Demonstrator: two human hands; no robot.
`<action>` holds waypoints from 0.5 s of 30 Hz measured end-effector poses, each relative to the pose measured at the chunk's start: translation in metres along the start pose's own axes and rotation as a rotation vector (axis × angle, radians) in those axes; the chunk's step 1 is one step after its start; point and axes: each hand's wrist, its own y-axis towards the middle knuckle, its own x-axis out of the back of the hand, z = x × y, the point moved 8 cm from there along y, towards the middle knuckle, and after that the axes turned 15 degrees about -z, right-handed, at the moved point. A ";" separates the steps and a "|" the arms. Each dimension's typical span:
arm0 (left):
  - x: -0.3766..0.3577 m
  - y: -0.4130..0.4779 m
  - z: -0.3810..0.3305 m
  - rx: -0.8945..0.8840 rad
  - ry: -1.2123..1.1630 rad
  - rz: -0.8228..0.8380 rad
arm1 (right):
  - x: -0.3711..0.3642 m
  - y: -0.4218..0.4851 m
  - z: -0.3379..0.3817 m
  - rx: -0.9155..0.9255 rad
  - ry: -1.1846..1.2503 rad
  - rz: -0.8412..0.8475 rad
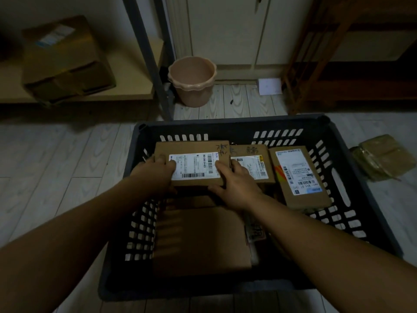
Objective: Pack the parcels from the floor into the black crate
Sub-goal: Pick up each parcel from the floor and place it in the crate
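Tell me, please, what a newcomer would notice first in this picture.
The left hand and right hand grip a labelled parcel at the far left of the black crate. Other parcels lie in the crate. A pink bucket stands behind it, and a taped parcel lies on the floor to its right.

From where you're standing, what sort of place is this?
Likely a home room or small storeroom used for sorting deliveries: a pink waste bin by white cabinet doors, a cardboard box on a low shelf, and labelled parcels in a black crate.

both hands point(155, 175) point(237, 188) gripping parcel point(191, 152) over crate point(361, 193)
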 end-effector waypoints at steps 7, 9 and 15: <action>0.106 -0.047 -0.006 0.051 -0.332 0.091 | 0.102 -0.029 0.005 -0.173 -0.005 0.155; 0.164 -0.075 -0.011 0.043 -0.462 0.062 | 0.157 -0.042 0.011 -0.208 -0.043 0.172; 0.350 -0.173 -0.023 0.012 -0.551 0.006 | 0.342 -0.086 0.051 -0.286 0.035 0.161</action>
